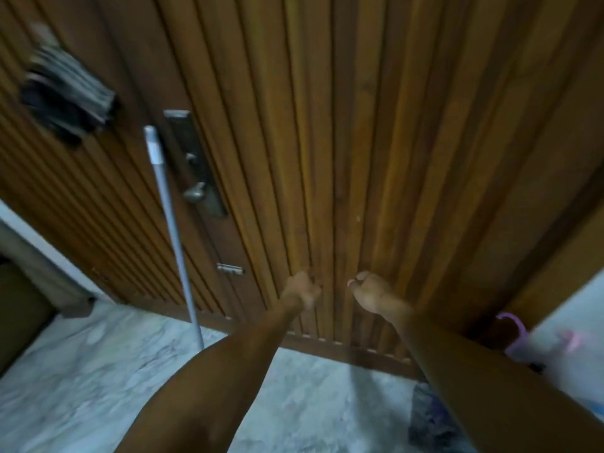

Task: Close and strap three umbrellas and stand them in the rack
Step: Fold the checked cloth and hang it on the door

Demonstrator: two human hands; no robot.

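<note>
both forearms reach toward a slatted wooden door (343, 142). the left hand (302, 291) and right hand (367, 292) have curled fingers and hold nothing visible, side by side but apart, near the door's lower slats. an umbrella (519, 338) with a purple hooked handle stands in the right corner beside a white wall; its rack cannot be made out. a grey pole (173, 230) leans near the door's lock plate (196, 165). marble floor (81, 371) below.

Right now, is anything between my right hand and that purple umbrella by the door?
Nothing visible does. The right hand is held out before the door, fingers curled and empty. The umbrella is in the corner lower right, beyond your right forearm, its lower part hidden by a pale blurred surface.
</note>
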